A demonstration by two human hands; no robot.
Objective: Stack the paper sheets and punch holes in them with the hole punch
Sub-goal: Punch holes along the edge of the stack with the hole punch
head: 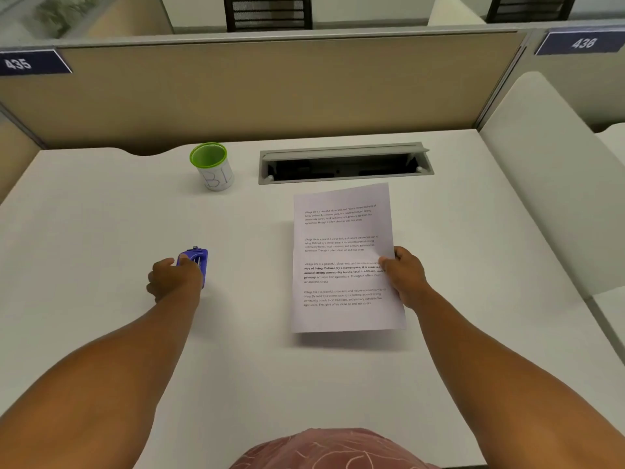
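White paper sheets (341, 252) with printed paragraphs are held just above the white desk (101, 204), right of centre, casting a shadow under their near edge. My right hand (404, 275) pinches their right edge, thumb on top. How many sheets there are cannot be told. A small blue hole punch (196, 260) sits on the desk to the left. My left hand (174, 277) is closed around its near end, covering part of it.
A cup (213, 165) with a green rim and handwritten marks stands at the back left of centre. An open grey cable tray (345, 162) is sunk into the desk behind the sheets. A beige partition (270, 86) walls the far edge.
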